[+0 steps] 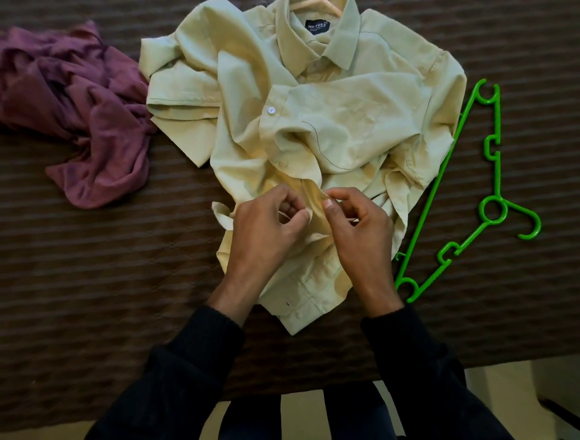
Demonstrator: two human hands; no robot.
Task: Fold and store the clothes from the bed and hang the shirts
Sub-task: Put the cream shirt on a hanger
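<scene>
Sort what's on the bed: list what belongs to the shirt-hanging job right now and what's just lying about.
In the job:
shirt, pale green, crumpled
left hand, pinching the shirt's front edge
right hand, pinching the same edge
wooden hanger, inside the collar

Lying about:
green hanger, right of the shirt, untouched
purple garment, crumpled at the left
bed, brown striped cover

Dark sleeves point(201, 361) – pale floor point(508, 402) showing past the brown striped bedcover's point(94, 282) near edge.

bare hands point(314, 229), long black ribbed-knit sleeves point(201, 361), dark trousers
</scene>
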